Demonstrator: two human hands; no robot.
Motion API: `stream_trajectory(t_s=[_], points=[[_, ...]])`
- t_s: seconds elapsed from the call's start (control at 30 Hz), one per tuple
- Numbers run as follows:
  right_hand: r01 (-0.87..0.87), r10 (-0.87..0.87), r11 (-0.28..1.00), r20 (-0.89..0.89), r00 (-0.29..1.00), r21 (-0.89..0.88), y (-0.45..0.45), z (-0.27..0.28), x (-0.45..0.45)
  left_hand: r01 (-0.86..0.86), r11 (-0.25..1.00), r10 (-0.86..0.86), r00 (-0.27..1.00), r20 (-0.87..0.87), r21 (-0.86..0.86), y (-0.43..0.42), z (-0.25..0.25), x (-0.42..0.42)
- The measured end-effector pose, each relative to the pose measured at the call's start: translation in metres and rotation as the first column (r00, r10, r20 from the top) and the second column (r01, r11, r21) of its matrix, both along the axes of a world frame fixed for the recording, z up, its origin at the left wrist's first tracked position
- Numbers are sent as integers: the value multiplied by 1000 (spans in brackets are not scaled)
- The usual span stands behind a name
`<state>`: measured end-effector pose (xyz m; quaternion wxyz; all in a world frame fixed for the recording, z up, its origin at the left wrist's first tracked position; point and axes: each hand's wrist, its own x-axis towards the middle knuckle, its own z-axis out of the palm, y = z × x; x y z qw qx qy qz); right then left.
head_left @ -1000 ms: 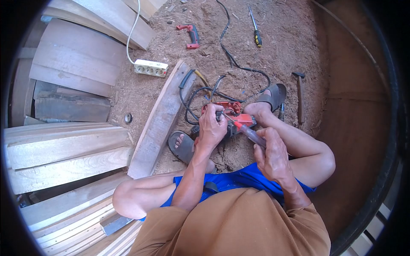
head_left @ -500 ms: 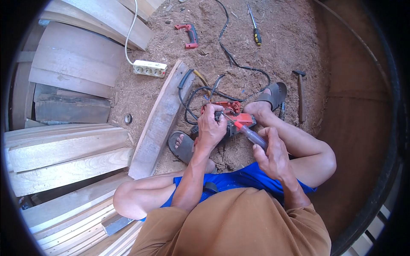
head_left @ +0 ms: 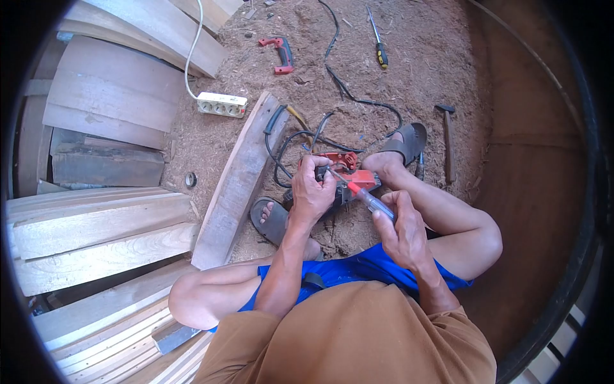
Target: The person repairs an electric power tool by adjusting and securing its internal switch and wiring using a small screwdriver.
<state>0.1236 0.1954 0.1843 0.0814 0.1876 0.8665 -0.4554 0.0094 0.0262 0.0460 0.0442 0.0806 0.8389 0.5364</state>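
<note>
Between my feet lies a red and black power tool (head_left: 361, 178), its red housing partly opened. My left hand (head_left: 313, 189) pinches a small dark part at the tool's left side; the fingers hide most of it. In my right hand (head_left: 405, 227) is a screwdriver (head_left: 372, 201) with a clear handle and red collar. Its shaft points up and left, and the tip meets the dark part at my left fingertips. A black cable (head_left: 281, 150) loops behind the tool.
A plank (head_left: 236, 185) lies left of my foot. Beyond are a power strip (head_left: 221, 104), a red and black handle piece (head_left: 281, 55), another screwdriver (head_left: 381, 51) and a hammer (head_left: 449, 144). A tape roll (head_left: 190, 179) and stacked boards (head_left: 102, 221) are at left.
The screwdriver handle and my right hand have shifted slightly left, and the right fingers have changed position on the handle. My left hand keeps its pinch, a little further left.
</note>
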Motion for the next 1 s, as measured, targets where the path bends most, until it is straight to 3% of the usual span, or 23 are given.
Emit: stream_trajectory(t_s=[0.03, 0.13, 0.23, 0.33, 0.43, 0.5, 0.63, 0.7, 0.83, 0.93, 1.0], points=[[-29, 29, 1000, -33, 999, 5, 0, 1, 1, 8, 1000, -8, 1000, 27, 5, 0, 3, 0], [-88, 152, 966, -256, 955, 244, 0, -8, 3, 23, 1000, -24, 996, 84, 22, 0, 9, 1], [-38, 127, 962, -323, 938, 270, -3, -10, 3, 24, 999, -27, 997, 77, 31, -1, 5, 2], [-32, 36, 995, -48, 998, 96, -7, 0, 1, 27, 999, -29, 997, 73, 29, -2, -1, 2], [-36, 35, 996, 9, 999, 82, -2, -6, 1, 16, 999, -21, 993, 112, 42, -2, 3, 1], [0, 1, 999, -14, 1000, 48, -6, -2, -1, 25, 999, -30, 991, 128, 41, -3, 4, 1], [-48, 50, 999, -109, 993, 20, -3, 5, 0, 24, 976, -56, 988, 142, 217, -4, -9, 3], [-81, 101, 990, -180, 978, 117, -2, 5, 1, 20, 955, -68, 986, 152, 297, -4, -13, 4], [-47, 109, 974, -281, 953, 221, -4, 1, 2, 36, 969, -69, 989, 127, 245, -5, -16, 5], [-36, 44, 988, -49, 998, 150, -6, 2, 4, 39, 981, -63, 991, 117, 192, -3, -11, 4], [7, 1, 986, -49, 999, 164, -7, 1, 3, 30, 981, -57, 989, 134, 192, -3, -4, 5]])
